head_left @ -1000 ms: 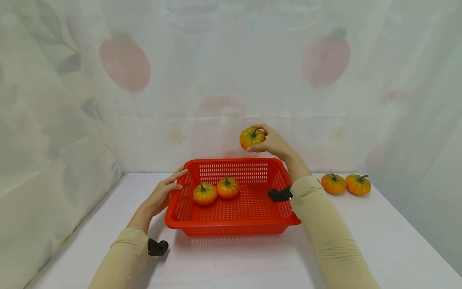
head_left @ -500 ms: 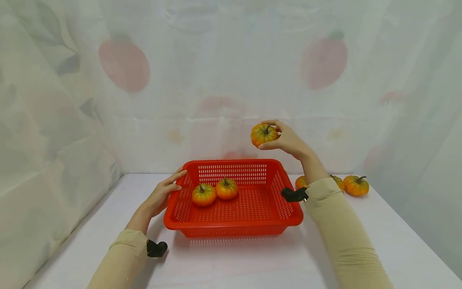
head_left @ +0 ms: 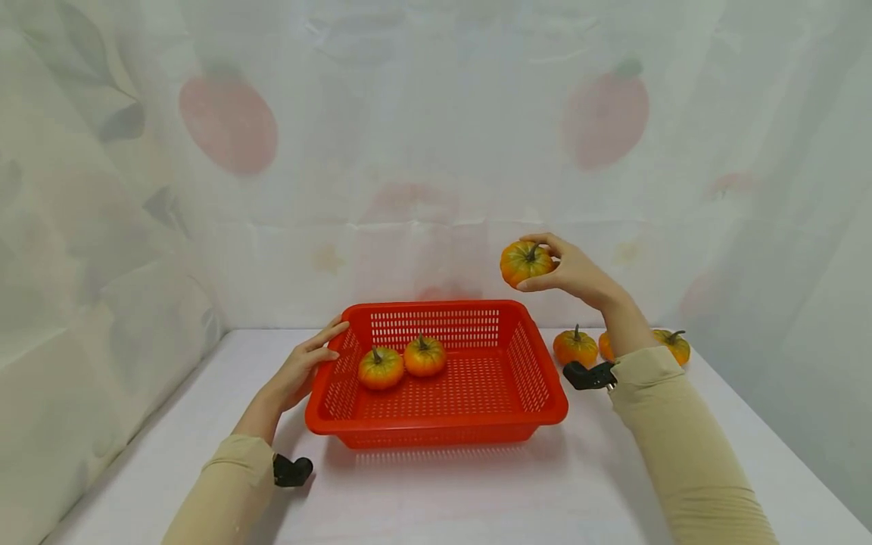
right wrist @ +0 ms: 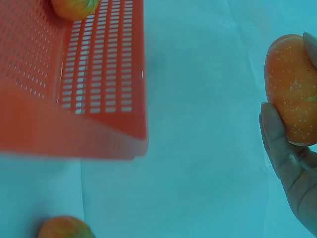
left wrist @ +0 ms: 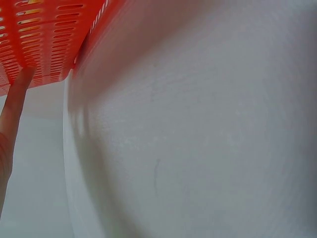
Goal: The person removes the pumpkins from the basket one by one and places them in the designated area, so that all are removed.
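My right hand (head_left: pixel 575 272) holds a small orange-and-green pumpkin (head_left: pixel 527 263) between thumb and fingers, raised behind the basket's far right corner. Its stem tilts up to the right. In the right wrist view, the pumpkin (right wrist: pixel 292 89) shows its speckled orange side, with fingers along its lower edge. My left hand (head_left: pixel 300 371) grips the left rim of a red perforated plastic basket (head_left: pixel 436 420). In the left wrist view, a finger (left wrist: pixel 17 99) lies against the basket's slotted outer wall. Inside the basket's left half sit two more pumpkins, one at left (head_left: pixel 380 369) and another beside it (head_left: pixel 425 356).
On the white table (head_left: pixel 436 499), right of the basket, a pumpkin (head_left: pixel 575 347) stands in a row with two others, partly hidden behind my right forearm; the farthest right pumpkin (head_left: pixel 676 344) is near the table's right side. A printed white curtain (head_left: pixel 422 113) hangs behind.
My right hand has moved to the right with its pumpkin, from behind the basket's middle toward its far right corner. The left hand keeps its place on the rim.
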`<state>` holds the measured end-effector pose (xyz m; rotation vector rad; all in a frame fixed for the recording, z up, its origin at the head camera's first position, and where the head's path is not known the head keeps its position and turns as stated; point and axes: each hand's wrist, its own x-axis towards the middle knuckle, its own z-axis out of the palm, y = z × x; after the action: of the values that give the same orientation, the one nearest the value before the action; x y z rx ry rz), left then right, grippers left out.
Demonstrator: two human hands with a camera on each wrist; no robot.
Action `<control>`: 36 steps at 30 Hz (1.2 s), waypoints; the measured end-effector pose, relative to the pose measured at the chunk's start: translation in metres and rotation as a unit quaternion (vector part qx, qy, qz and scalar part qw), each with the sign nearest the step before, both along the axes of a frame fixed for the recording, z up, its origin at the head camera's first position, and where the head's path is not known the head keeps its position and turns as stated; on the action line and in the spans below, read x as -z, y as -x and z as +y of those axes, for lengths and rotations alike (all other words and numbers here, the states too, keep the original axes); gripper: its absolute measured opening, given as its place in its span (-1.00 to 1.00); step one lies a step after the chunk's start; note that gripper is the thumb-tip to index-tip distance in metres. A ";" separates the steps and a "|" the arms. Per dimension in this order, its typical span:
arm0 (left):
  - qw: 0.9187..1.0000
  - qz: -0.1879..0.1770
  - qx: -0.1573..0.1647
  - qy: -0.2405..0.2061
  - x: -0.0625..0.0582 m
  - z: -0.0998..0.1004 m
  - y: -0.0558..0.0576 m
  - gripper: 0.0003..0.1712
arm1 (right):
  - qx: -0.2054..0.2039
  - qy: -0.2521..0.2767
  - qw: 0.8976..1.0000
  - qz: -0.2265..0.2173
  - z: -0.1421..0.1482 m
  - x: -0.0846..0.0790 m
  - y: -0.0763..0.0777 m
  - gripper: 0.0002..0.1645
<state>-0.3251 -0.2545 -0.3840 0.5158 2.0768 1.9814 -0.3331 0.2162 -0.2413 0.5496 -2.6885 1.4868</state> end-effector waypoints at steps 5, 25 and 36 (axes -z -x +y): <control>1.000 -0.002 0.001 0.000 0.001 0.000 0.001 -0.25 | -0.001 -0.014 1.000 -0.003 0.017 0.006 -0.008 -0.05; 1.000 0.003 0.004 0.000 -0.001 0.000 0.002 -0.26 | 0.017 -0.097 0.994 -0.045 0.076 0.049 -0.026 -0.12; 1.000 0.001 0.004 -0.005 -0.001 0.000 0.001 -0.26 | -0.032 -0.097 0.983 -0.152 0.103 0.082 -0.029 -0.11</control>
<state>-0.3266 -0.2546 -0.3829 0.5270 2.0642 1.9874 -0.3037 0.3194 -0.3229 0.4502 -3.1014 1.4380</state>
